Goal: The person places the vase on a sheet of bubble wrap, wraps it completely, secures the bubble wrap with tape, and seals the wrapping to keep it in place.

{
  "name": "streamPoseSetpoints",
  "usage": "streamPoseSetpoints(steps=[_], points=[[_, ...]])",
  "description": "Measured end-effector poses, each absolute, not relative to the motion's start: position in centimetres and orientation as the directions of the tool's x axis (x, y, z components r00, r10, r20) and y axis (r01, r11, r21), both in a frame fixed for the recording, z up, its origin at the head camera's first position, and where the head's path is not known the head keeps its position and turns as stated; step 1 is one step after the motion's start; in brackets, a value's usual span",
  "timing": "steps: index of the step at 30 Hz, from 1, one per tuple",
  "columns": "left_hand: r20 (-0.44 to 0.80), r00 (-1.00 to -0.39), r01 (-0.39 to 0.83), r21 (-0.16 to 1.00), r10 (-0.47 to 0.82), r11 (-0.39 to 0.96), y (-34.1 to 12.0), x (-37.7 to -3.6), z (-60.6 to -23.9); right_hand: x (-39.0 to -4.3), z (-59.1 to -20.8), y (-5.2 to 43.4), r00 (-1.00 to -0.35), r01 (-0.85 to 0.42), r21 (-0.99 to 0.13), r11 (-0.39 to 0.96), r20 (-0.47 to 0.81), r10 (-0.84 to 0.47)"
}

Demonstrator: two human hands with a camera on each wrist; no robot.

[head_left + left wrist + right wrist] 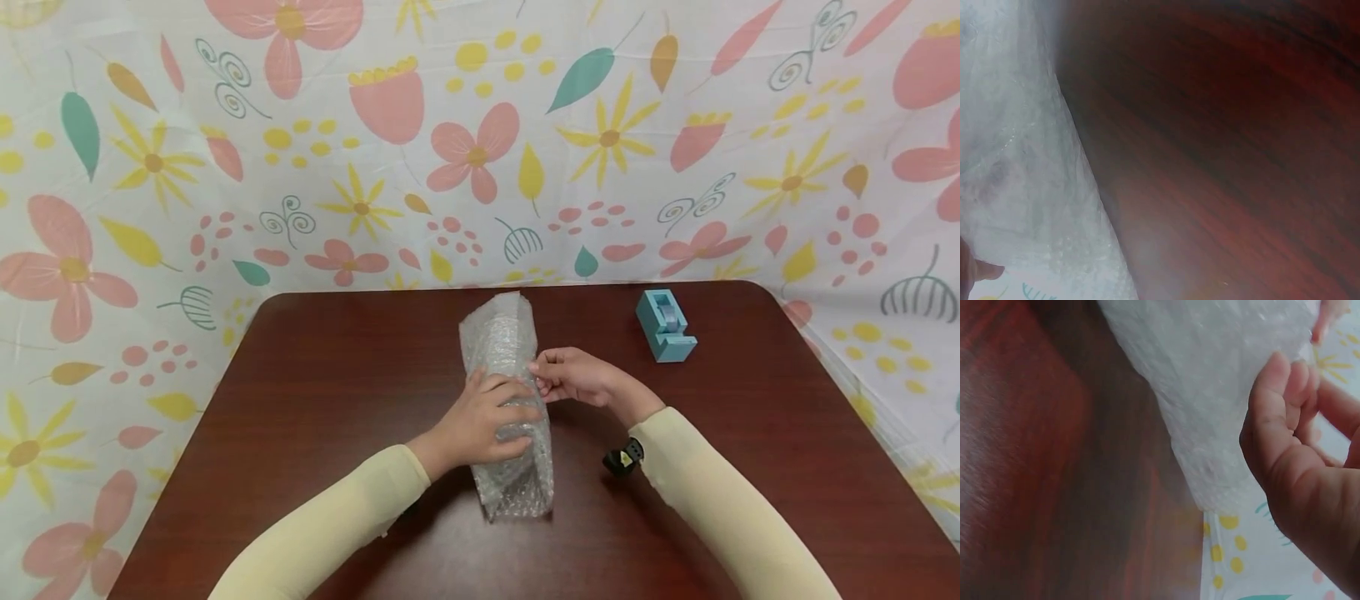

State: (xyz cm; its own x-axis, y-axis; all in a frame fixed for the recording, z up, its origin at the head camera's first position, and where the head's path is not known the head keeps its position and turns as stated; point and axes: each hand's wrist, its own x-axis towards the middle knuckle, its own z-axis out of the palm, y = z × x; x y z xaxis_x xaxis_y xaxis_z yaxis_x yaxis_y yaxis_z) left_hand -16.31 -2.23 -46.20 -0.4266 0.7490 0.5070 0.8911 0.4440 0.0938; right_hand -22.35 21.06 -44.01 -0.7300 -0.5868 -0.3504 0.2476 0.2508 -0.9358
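A long bundle of clear bubble wrap [498, 333] lies lengthwise on the dark red-brown table [337, 375]. My left hand [487, 417] rests flat on the middle of the bundle, its fingers laid across the top. From the right side my right hand [570, 377] meets the bundle with curled fingers, thumb and fingertips pinched together at the wrap's edge. The right wrist view shows those curled fingers [1297, 444] close beside the bubble wrap [1210, 375]. Bubble wrap [1016, 156] and bare table fill the left wrist view. What the wrap contains is hidden.
A light blue tape dispenser [664, 325] stands at the back right of the table. A floral cloth [480, 142] hangs behind and around the table. A black wrist device [624, 457] sits on my right forearm.
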Motion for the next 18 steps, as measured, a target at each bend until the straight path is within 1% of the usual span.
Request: streamPoseSetpoints(steps=[4, 13, 18], points=[[0.511, -0.434, 0.886, 0.094, 0.742, 0.453, -2.2, -16.2, -46.2, -21.8, -44.1, 21.0, -0.739, 0.262, -0.930, 0.259, -0.366, -0.566], [0.487, -0.473, 0.872, 0.137, 0.734, 0.471, -3.0, -16.1, -46.5, -21.4, -44.1, 20.0, -0.796, 0.264, -0.929, 0.259, -0.362, -0.486], [0.510, -0.470, 0.873, 0.148, 0.720, 0.465, -3.4, -16.1, -46.8, -21.1, -44.3, 19.4, -0.830, 0.258, -0.928, 0.269, -0.355, -0.430]])
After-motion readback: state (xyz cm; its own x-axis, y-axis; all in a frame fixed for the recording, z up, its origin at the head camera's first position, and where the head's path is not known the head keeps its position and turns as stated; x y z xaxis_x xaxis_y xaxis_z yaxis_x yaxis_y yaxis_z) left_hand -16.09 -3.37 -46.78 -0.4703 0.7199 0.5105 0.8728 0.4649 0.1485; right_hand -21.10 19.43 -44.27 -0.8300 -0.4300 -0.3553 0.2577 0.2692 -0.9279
